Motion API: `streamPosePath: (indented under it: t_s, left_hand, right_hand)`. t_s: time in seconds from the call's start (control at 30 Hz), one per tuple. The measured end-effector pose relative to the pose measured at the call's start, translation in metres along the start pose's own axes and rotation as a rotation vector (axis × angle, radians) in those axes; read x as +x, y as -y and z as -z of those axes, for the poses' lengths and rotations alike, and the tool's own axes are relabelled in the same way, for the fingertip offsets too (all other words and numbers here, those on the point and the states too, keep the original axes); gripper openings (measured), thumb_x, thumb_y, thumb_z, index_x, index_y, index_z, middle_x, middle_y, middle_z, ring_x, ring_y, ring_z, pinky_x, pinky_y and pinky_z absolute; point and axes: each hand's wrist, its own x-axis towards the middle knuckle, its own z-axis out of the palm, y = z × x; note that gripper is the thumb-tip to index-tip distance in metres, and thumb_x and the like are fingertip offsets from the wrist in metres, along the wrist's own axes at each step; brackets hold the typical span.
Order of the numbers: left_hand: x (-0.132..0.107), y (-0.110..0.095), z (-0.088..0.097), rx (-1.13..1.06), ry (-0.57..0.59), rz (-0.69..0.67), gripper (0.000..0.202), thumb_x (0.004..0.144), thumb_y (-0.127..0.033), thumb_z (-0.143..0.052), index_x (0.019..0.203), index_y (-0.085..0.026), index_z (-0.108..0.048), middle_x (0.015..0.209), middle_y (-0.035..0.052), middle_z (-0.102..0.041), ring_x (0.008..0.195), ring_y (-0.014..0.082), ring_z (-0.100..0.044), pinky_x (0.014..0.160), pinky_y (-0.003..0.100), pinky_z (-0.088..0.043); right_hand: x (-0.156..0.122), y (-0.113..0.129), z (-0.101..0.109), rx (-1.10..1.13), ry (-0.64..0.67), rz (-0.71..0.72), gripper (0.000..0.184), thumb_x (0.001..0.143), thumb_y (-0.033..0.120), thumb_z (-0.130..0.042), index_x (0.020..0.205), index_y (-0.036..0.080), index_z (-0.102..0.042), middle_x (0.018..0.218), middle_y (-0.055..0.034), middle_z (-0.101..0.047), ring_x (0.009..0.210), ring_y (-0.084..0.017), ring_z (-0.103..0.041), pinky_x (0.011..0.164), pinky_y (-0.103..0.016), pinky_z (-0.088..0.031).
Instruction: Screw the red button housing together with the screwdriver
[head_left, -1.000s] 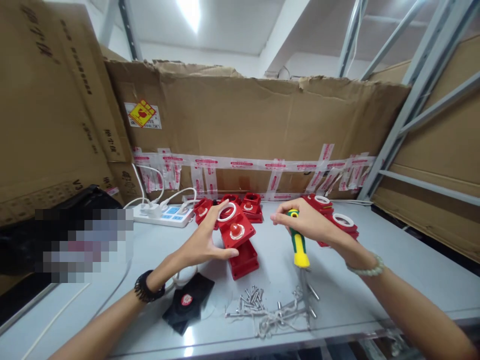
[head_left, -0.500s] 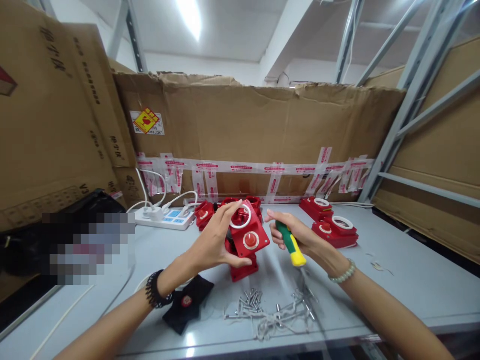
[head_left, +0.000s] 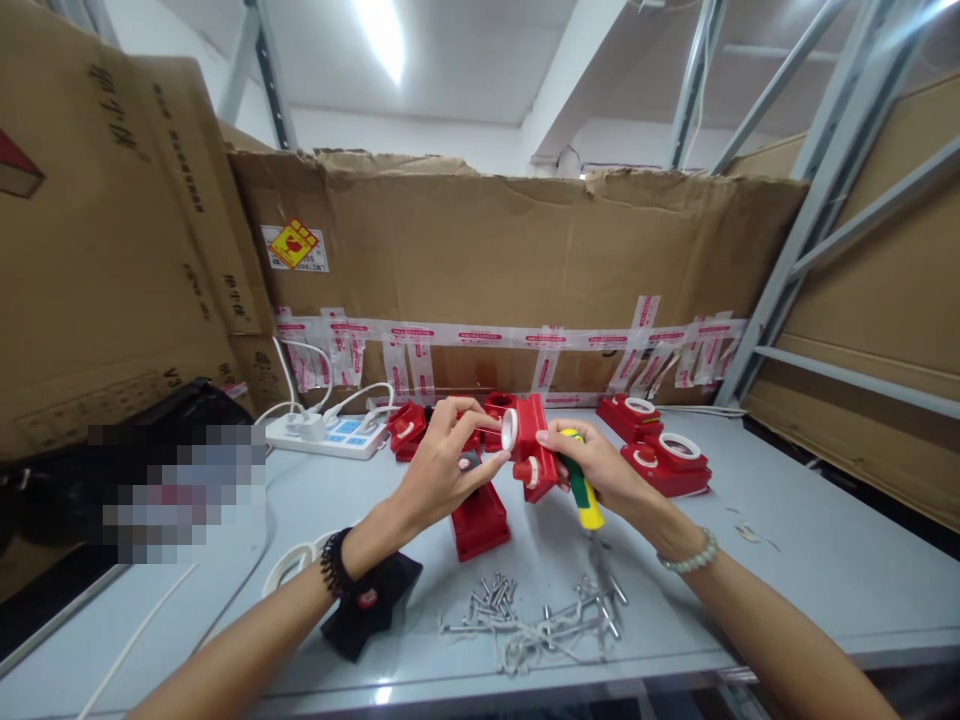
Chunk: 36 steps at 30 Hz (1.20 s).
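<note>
Both my hands are at a red cover (head_left: 534,425), which is tilted edge-on and has a white ring (head_left: 509,430) and a round red knob (head_left: 526,472). My left hand (head_left: 450,450) has its thumb and fingertips at the ring, closed around its rim. My right hand (head_left: 589,460) grips a screwdriver (head_left: 583,490) with a green and yellow handle, its shaft pointing down; the thumb also presses the cover's right side. Below the left hand a red base (head_left: 480,525) stands on the table. Loose screws (head_left: 493,597) lie in front.
More red units (head_left: 667,465) with white rings sit at the right, and others (head_left: 409,430) behind my left hand. A power strip (head_left: 326,437) with plugs stands at the left. A black cloth-like piece (head_left: 371,605) and a white roll (head_left: 289,565) lie near my left forearm. Cardboard (head_left: 480,250) walls the back.
The red cover has turned from facing me to edge-on and shifted right, away from the red base. My right hand has moved left and now touches it, still holding the screwdriver.
</note>
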Motion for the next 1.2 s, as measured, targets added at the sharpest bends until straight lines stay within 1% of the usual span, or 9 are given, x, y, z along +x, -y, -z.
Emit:
streamPosePath:
  t_s: [0.07,0.17,0.33,0.57,0.7,0.83,0.97,1.07,1.2]
  left_hand:
    - [0.0,-0.005,-0.002,-0.023,0.013,0.011,0.014,0.09,-0.032,-0.051,0.093,-0.019,-0.056,0.094,0.0054,-0.051,0.093,0.0209,-0.051,0.084,0.035,-0.043]
    - [0.001,-0.008,-0.005,-0.055,0.064,0.047,0.015,0.093,-0.032,-0.044,0.088,-0.019,-0.051,0.084,0.0025,-0.051,0.08,0.0179,-0.051,0.076,0.032,-0.042]
    - [-0.005,-0.006,-0.007,-0.08,-0.019,0.09,0.022,0.094,-0.035,-0.037,0.109,-0.018,-0.039,0.099,0.0069,-0.05,0.09,0.0208,-0.051,0.081,0.035,-0.042]
    - [-0.018,-0.008,-0.01,-0.152,-0.065,0.097,0.029,0.095,-0.039,-0.026,0.115,-0.019,-0.035,0.102,0.0096,-0.053,0.09,0.0234,-0.056,0.078,0.038,-0.043]
    - [-0.02,-0.01,-0.011,-0.23,-0.127,0.108,0.031,0.096,-0.044,-0.021,0.113,-0.02,-0.033,0.098,0.0078,-0.056,0.087,0.0222,-0.059,0.078,0.038,-0.044]
    - [-0.021,-0.013,-0.01,-0.344,-0.204,0.143,0.034,0.096,-0.051,-0.02,0.107,-0.022,-0.033,0.095,0.006,-0.057,0.085,0.0204,-0.059,0.075,0.036,-0.046]
    - [-0.02,-0.014,-0.002,-0.438,-0.269,0.267,0.039,0.094,-0.056,-0.022,0.102,-0.022,-0.037,0.089,0.0035,-0.055,0.079,0.0186,-0.056,0.072,0.033,-0.046]
    - [-0.015,-0.007,0.009,-0.608,-0.184,0.396,0.04,0.093,-0.057,-0.025,0.095,-0.021,-0.043,0.083,0.0017,-0.054,0.075,0.0172,-0.054,0.07,0.031,-0.045]
    - [-0.012,0.005,0.019,-0.864,0.124,0.599,0.052,0.087,-0.064,-0.029,0.082,-0.018,-0.051,0.068,0.0019,-0.056,0.066,0.0184,-0.054,0.059,0.029,-0.045]
  right_hand:
    - [-0.004,0.0,-0.005,-0.042,-0.006,0.034,0.029,0.079,0.041,-0.059,0.065,0.018,-0.047,0.042,0.0086,-0.045,0.036,-0.006,-0.039,0.037,-0.018,-0.032]
    - [-0.011,0.002,-0.011,-0.111,0.018,0.112,0.028,0.08,0.042,-0.056,0.069,0.019,-0.047,0.045,0.0084,-0.046,0.038,-0.006,-0.041,0.039,-0.018,-0.034]
    - [-0.023,0.006,-0.02,-0.194,0.12,0.169,0.029,0.083,0.044,-0.054,0.071,0.019,-0.044,0.05,0.0076,-0.046,0.042,-0.007,-0.042,0.041,-0.019,-0.035]
    - [-0.033,0.021,-0.037,-0.375,0.197,0.263,0.026,0.089,0.039,-0.046,0.071,0.019,-0.041,0.06,0.005,-0.046,0.052,-0.007,-0.041,0.049,-0.021,-0.034]
    - [-0.033,0.033,-0.045,-0.512,0.212,0.358,0.024,0.089,0.032,-0.045,0.07,0.019,-0.04,0.066,0.0045,-0.042,0.06,-0.008,-0.036,0.056,-0.022,-0.034]
    - [-0.032,0.043,-0.053,-0.614,0.241,0.371,0.02,0.088,0.028,-0.044,0.071,0.019,-0.039,0.065,0.0051,-0.04,0.058,-0.008,-0.035,0.053,-0.021,-0.032]
    - [-0.03,0.045,-0.058,-0.895,0.227,0.465,0.019,0.088,0.027,-0.044,0.071,0.019,-0.04,0.061,0.0055,-0.041,0.052,-0.008,-0.03,0.05,-0.023,-0.028]
    - [-0.026,0.04,-0.055,-1.238,0.217,0.664,0.015,0.089,0.023,-0.044,0.075,0.018,-0.046,0.063,0.0025,-0.05,0.053,-0.01,-0.034,0.05,-0.026,-0.024]
    - [-0.022,0.028,-0.046,-1.649,0.177,0.93,0.019,0.09,0.01,-0.038,0.08,0.017,-0.053,0.068,-0.0022,-0.057,0.059,-0.013,-0.045,0.052,-0.03,-0.022]
